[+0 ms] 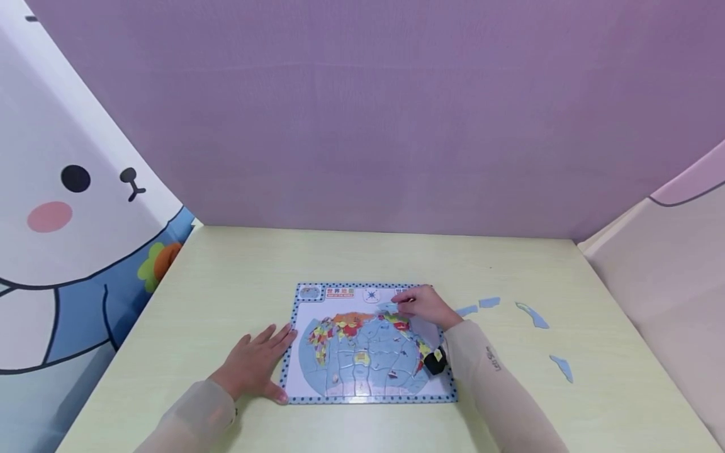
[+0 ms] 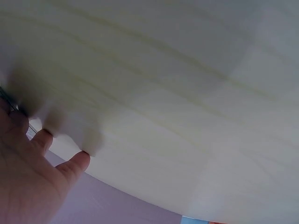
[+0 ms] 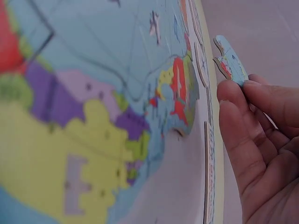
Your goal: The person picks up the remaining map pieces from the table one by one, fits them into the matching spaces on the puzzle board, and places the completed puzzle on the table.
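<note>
A world map jigsaw puzzle board (image 1: 368,399) with a dotted blue border lies on the table, most of its map filled with pieces. My left hand (image 1: 255,362) has its fingers spread and touches the board's left edge. Over the upper right of the map, my right hand (image 1: 421,305) pinches a puzzle piece (image 3: 233,65) between thumb and fingers. The piece is light blue with some red and green, and in the right wrist view it is held up off the board. Bare white board shows at the map's right side. In the left wrist view, fingertips (image 2: 77,163) are visible against the tabletop.
Several loose blue puzzle pieces lie right of the board, among them a long one (image 1: 533,316) and a curved one (image 1: 561,368). A purple panel (image 1: 385,126) stands at the table's back. Printed panels flank both sides. A black device (image 1: 435,362) sits at the right wrist.
</note>
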Available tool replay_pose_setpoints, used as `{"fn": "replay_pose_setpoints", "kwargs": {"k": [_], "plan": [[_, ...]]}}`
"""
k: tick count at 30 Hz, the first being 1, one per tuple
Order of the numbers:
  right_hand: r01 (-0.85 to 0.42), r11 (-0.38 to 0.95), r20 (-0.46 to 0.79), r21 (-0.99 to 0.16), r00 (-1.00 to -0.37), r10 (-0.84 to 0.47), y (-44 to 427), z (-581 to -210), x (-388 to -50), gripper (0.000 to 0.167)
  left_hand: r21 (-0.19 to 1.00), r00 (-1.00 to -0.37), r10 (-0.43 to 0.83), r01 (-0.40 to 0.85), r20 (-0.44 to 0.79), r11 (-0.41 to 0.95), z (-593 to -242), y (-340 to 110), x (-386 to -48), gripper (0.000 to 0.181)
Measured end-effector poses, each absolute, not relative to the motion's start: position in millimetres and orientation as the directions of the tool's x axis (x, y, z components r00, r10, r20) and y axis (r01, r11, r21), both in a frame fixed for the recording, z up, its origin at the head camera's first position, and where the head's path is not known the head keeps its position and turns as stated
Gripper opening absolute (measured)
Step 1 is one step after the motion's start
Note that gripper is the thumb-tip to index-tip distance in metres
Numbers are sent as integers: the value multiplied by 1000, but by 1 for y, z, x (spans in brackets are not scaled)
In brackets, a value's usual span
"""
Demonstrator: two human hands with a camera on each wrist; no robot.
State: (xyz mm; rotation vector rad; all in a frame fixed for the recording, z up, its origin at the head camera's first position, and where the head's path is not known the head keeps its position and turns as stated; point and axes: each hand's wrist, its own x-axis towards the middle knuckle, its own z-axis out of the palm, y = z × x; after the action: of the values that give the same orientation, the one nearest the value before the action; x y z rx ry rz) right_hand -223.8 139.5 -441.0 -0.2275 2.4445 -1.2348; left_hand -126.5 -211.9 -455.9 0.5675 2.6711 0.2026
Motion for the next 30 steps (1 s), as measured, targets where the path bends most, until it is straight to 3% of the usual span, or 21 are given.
{"fn": "replay_pose_setpoints", "kwargs": {"k": [30], "plan": [[85, 594, -333, -800, -886, -322, 111, -444, -228, 18, 220, -841, 397, 336, -368, 916, -451, -209, -121, 113]]}}
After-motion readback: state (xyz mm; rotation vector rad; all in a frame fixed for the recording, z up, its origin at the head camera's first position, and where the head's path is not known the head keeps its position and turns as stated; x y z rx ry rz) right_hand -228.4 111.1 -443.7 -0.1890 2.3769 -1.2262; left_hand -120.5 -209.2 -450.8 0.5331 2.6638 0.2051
